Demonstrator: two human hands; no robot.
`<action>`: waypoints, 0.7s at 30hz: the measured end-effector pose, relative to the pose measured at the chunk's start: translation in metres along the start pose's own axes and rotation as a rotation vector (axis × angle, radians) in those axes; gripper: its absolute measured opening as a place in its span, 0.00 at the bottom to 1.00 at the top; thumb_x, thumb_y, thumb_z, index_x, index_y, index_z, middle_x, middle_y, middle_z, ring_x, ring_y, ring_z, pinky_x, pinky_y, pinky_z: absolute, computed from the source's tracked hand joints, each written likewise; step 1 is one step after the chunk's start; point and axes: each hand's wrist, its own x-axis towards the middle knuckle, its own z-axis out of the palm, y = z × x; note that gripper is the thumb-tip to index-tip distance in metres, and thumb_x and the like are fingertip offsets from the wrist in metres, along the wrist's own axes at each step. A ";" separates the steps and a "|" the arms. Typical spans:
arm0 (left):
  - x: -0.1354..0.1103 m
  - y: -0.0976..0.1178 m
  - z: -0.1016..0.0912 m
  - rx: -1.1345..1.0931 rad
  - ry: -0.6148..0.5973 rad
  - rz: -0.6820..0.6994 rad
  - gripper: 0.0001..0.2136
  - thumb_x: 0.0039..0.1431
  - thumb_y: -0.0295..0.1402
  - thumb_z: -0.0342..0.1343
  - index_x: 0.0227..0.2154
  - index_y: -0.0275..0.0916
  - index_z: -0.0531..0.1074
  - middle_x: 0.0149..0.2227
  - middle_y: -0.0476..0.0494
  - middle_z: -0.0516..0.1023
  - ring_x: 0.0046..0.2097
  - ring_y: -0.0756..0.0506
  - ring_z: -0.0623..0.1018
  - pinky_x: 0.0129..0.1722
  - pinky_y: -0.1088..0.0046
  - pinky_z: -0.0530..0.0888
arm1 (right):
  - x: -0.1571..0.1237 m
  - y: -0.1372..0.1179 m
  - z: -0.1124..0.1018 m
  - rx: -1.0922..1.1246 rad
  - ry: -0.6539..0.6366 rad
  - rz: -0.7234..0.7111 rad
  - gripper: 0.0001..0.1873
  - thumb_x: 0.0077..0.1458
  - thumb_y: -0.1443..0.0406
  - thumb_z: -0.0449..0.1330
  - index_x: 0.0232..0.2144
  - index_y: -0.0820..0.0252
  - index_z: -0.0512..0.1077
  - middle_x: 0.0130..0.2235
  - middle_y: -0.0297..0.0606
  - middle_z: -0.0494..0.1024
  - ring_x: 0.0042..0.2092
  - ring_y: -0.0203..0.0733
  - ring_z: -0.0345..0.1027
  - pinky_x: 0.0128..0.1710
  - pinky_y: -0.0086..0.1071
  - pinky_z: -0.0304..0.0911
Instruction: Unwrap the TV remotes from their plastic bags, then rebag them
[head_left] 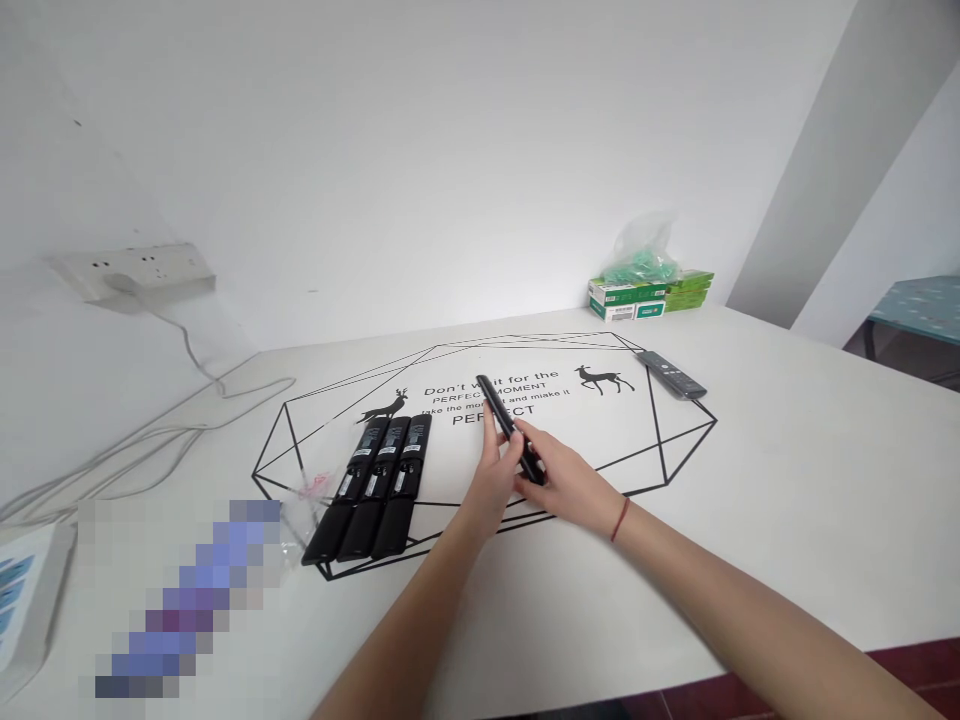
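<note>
Near the middle of the table a black remote control [496,404], tilted and seen edge-on, is held between both hands. My left hand [495,470] grips it from the left side, fingers closed along its edge. Around its near end, my right hand [559,475] is closed from the right. Left of the hands, three black remote controls [375,490] lie face down side by side, white labels showing on their backs. Another remote control [673,376] lies face up at the far right, its buttons visible.
Green and white boxes [630,298] with a plastic bag [646,250] on top stand against the wall. A power strip [139,272] with a cable [187,345] is at left. A clear plastic bag [300,515] and a pixelated bluish object [195,600] lie front left. The table [787,480] carries printed deer and lettering.
</note>
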 end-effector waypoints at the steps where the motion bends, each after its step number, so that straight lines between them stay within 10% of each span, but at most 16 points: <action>1: -0.002 -0.001 0.002 0.073 0.005 0.055 0.35 0.55 0.38 0.58 0.63 0.54 0.48 0.51 0.43 0.70 0.45 0.45 0.75 0.42 0.70 0.73 | 0.001 0.001 0.000 0.052 0.011 0.036 0.31 0.52 0.69 0.56 0.58 0.55 0.54 0.46 0.43 0.73 0.44 0.46 0.69 0.42 0.39 0.66; 6: -0.001 0.008 -0.007 0.584 0.054 0.394 0.24 0.57 0.40 0.54 0.57 0.45 0.64 0.43 0.40 0.74 0.41 0.43 0.74 0.46 0.68 0.68 | 0.004 0.005 0.006 0.419 0.052 0.314 0.21 0.50 0.69 0.54 0.47 0.58 0.58 0.36 0.38 0.74 0.35 0.42 0.71 0.31 0.34 0.66; 10: 0.006 0.048 -0.058 0.927 0.427 0.464 0.18 0.60 0.36 0.47 0.51 0.43 0.70 0.45 0.40 0.74 0.44 0.42 0.73 0.49 0.65 0.66 | 0.004 0.003 0.011 0.681 0.065 0.545 0.16 0.45 0.69 0.53 0.39 0.56 0.56 0.30 0.32 0.71 0.28 0.40 0.69 0.19 0.28 0.60; 15: -0.007 0.087 -0.148 1.349 0.980 -0.005 0.19 0.59 0.36 0.42 0.50 0.43 0.71 0.55 0.33 0.67 0.57 0.28 0.61 0.51 0.44 0.57 | 0.005 0.002 0.014 0.747 0.115 0.598 0.13 0.43 0.68 0.52 0.34 0.55 0.57 0.32 0.33 0.69 0.27 0.38 0.69 0.18 0.27 0.58; 21: -0.015 0.085 -0.200 1.337 0.965 -0.243 0.23 0.50 0.38 0.50 0.49 0.36 0.71 0.54 0.22 0.66 0.56 0.21 0.62 0.47 0.36 0.56 | 0.005 -0.006 0.011 0.735 0.106 0.619 0.13 0.41 0.69 0.53 0.33 0.55 0.57 0.30 0.32 0.68 0.25 0.36 0.66 0.17 0.26 0.54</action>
